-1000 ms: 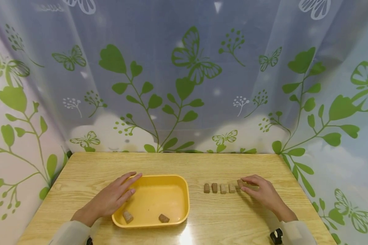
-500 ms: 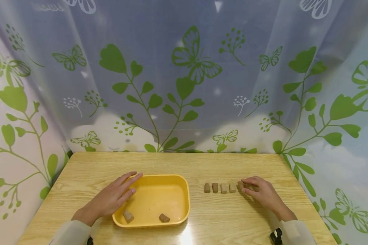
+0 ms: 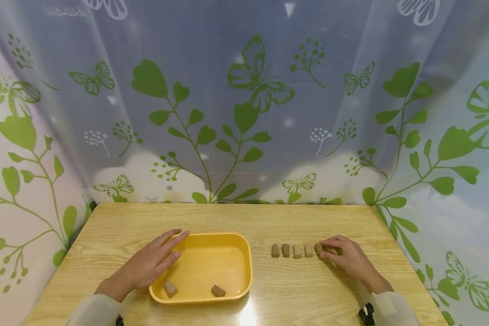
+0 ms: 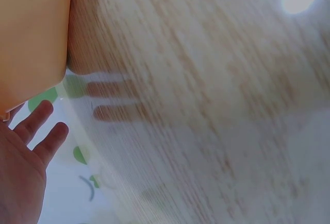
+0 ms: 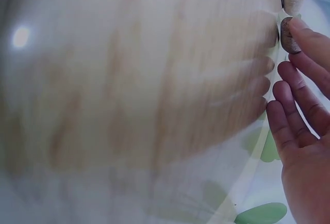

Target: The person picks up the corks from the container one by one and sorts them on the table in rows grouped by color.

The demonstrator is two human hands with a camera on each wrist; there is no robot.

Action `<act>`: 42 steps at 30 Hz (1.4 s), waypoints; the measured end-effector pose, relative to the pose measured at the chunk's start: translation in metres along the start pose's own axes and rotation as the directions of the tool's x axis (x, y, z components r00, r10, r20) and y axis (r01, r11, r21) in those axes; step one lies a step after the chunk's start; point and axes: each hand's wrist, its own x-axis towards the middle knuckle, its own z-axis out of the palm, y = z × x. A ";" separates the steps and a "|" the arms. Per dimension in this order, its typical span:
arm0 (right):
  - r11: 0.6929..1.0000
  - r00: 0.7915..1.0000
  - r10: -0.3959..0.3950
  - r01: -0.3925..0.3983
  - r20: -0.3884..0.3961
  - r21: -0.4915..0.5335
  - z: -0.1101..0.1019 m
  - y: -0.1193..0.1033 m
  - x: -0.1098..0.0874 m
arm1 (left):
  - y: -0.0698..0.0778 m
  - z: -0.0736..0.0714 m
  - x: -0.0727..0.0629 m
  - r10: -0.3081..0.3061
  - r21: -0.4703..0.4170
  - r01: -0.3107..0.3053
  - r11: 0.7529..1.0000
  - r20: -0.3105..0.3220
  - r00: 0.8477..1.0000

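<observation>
Evidently the right hand [image 3: 349,256] was the busy one: thumb and forefinger pinched a dark, cork-like piece [image 3: 318,248] at the right end of a row, its other fingers [image 5: 305,103] loosely extended below the pinch. Such a two-finger hold would suit so small a thing, sparing its neighbour a knock. That neighbour, a pale piece [image 3: 308,250], stood just beside it, apart; leftward came another pale piece [image 3: 297,251], then two dark pieces [image 3: 285,250], all roughly in line on the table [image 3: 265,222]. Gaps looked fairly even, probably left so fingertips could get between. Whether the pinched piece bore its weight on the table, could not tell. The left hand [image 3: 148,262] lay over the far left corner of the yellow tray [image 3: 212,262], fingers relaxed and spread, gripping nothing; perhaps there to steady it. Inside, near the tray's near wall, lay a light piece [image 3: 170,289] at left and a brown piece [image 3: 218,290] farther right, well apart, both tipped over, as though dropped in without arrangement.
</observation>
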 end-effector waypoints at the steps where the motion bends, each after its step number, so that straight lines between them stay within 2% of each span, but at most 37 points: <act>1: 1.000 1.000 0.002 -0.002 -0.001 0.002 0.000 -0.001 0.000 | 0.000 0.000 0.000 -0.001 0.001 0.001 1.000 0.000 1.000; 12: 0.999 0.998 0.044 -0.044 0.033 0.002 -0.001 0.000 0.001 | -0.001 0.001 0.001 0.010 0.002 -0.010 1.000 -0.002 1.000; 30: 0.999 0.999 0.033 -0.032 0.025 -0.024 -0.001 0.000 -0.001 | -0.001 0.001 0.000 0.002 -0.005 -0.002 1.000 -0.004 1.000; 42: 0.998 0.998 0.068 -0.068 0.015 -0.002 -0.005 -0.004 -0.002 | 0.000 -0.001 0.000 -0.014 -0.018 0.015 1.000 0.018 1.000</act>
